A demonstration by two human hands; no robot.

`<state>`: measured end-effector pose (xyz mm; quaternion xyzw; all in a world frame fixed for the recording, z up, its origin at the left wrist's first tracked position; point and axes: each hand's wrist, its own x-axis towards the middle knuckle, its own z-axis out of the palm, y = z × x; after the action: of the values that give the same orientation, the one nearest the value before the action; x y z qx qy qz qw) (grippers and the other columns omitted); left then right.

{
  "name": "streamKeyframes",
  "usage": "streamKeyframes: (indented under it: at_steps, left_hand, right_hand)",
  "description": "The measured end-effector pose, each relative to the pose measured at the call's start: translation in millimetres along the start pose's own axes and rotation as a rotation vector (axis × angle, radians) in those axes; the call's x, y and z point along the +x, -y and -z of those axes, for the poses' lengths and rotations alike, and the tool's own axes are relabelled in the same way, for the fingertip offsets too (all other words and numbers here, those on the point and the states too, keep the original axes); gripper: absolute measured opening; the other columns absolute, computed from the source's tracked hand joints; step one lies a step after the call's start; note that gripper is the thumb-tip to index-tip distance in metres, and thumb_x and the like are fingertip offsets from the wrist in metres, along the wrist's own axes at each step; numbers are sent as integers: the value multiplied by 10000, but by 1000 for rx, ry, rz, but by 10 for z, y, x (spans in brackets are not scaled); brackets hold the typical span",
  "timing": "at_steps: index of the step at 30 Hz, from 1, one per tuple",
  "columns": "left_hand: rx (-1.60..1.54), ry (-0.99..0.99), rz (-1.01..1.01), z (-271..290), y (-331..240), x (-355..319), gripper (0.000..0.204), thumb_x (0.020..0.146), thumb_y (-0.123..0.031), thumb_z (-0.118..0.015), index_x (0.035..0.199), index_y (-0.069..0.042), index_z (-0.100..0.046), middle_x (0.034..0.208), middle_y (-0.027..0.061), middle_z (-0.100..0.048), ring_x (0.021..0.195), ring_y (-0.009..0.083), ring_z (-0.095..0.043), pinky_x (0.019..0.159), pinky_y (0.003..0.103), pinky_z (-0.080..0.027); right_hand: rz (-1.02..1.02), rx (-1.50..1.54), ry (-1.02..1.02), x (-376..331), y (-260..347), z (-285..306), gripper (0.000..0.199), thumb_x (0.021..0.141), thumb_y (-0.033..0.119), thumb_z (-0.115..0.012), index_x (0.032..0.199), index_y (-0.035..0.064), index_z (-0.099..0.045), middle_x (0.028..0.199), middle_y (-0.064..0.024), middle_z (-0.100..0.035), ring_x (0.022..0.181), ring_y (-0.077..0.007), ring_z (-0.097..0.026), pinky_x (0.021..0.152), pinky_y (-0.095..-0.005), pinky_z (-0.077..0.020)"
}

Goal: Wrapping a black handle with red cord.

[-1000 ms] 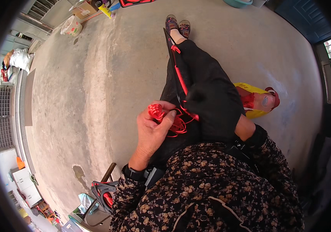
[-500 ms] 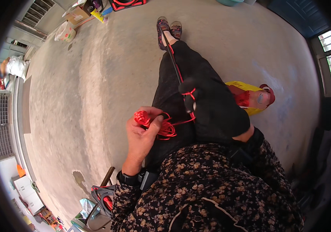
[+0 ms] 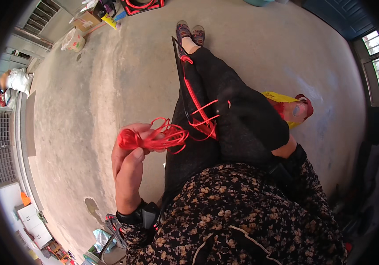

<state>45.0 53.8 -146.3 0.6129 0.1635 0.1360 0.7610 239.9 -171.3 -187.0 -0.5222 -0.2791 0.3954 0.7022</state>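
My left hand (image 3: 130, 152) pinches a gathered bundle of thin red cord (image 3: 167, 136) between thumb and fingers, its loops hanging out toward my lap. Across my black-trousered legs lies a black frame (image 3: 179, 66), partly wound with red cord along one side. A strand runs over my thigh near the frame's close end, and a loose strand hangs between the bundle and the frame. Only the wrist end of my right hand (image 3: 285, 149) shows beside my bent right knee; its fingers are hidden behind the leg.
A red and yellow bag (image 3: 293, 110) sits on the concrete floor to the right of my knee. Another black and red frame (image 3: 143, 5) lies at the far edge. A white bucket (image 3: 73, 40) and a cardboard box (image 3: 86, 20) stand far left.
My left hand has moved left with the cord bundle, away from the frame. The frame has turned, showing more of its red-wound side. The right wrist stays by the knee.
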Motion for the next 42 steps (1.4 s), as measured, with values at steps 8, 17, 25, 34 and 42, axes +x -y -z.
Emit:
streamKeyframes:
  at_steps: [8, 17, 25, 34, 42]
  left_hand:
    - [557, 347, 78, -464, 43, 89, 420, 884, -74, -600, 1278, -45, -460, 813, 90, -665, 659, 114, -618, 607, 228, -483]
    - [176, 72, 125, -479, 445, 160, 111, 898, -32, -602, 996, 0, -560, 858, 7, -643, 775, 47, -576, 718, 202, -470]
    - [20, 50, 47, -496, 431, 135, 188, 871, -21, -640, 1042, 12, -568, 909, 27, -630, 776, 61, -573, 733, 207, -473]
    - [708, 95, -297, -462, 84, 105, 173, 811, -28, -682, 975, 18, -654, 998, 68, -615, 815, 120, -588, 728, 214, -468]
    - [-239, -144, -463, 14, -742, -1, 289, 943, -201, -551, 1116, 31, -568, 1049, 122, -596, 823, 133, -567, 638, 217, -464]
  right_hand:
    - [115, -190, 44, 52, 314, -498, 327, 870, -19, -497, 1196, -44, -501, 1104, -64, -582, 983, -108, -555, 843, -224, -465]
    - [408, -432, -131, 121, 143, -656, 208, 757, -23, -617, 963, 4, -619, 967, -92, -603, 784, -151, -594, 657, -287, -474]
    - [35, -1011, 99, 57, 127, -480, 230, 867, 286, -596, 921, 69, -652, 822, -112, -662, 757, -249, -638, 670, -325, -475]
    - [-22, -1091, 96, 112, 264, -605, 325, 780, 309, -689, 991, 62, -663, 1117, -164, -625, 959, -266, -620, 825, -341, -470]
    - [51, -471, -145, 88, 292, -455, 230, 786, 1, -632, 1015, 17, -642, 941, -76, -652, 830, -141, -622, 731, -271, -486]
